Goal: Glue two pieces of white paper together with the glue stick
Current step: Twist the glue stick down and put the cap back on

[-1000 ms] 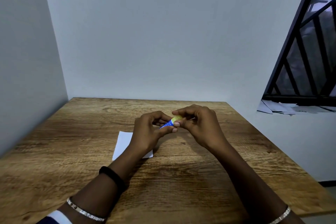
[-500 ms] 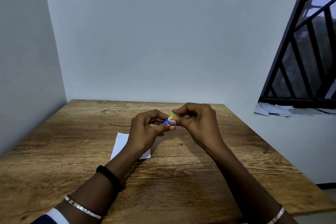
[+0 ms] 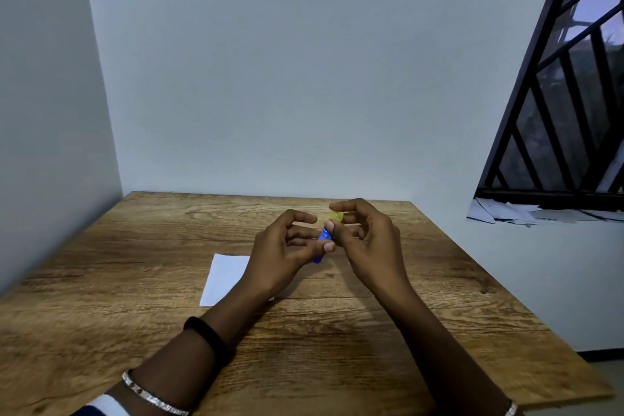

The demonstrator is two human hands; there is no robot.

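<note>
Up over the wooden table (image 3: 135, 280), the left hand (image 3: 280, 257) pinches the blue glue stick (image 3: 323, 236), and the right hand (image 3: 368, 246) pinches its yellow cap (image 3: 336, 215) (on or off, I cannot tell). White paper (image 3: 224, 277) lies flat under the left wrist.

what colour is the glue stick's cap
Yellow, while the glue stick itself is blue. The head view shows the cap pinched by the right hand.

Only the white paper (image 3: 225, 277) lies on the table (image 3: 135, 246), left of both hands.
</note>
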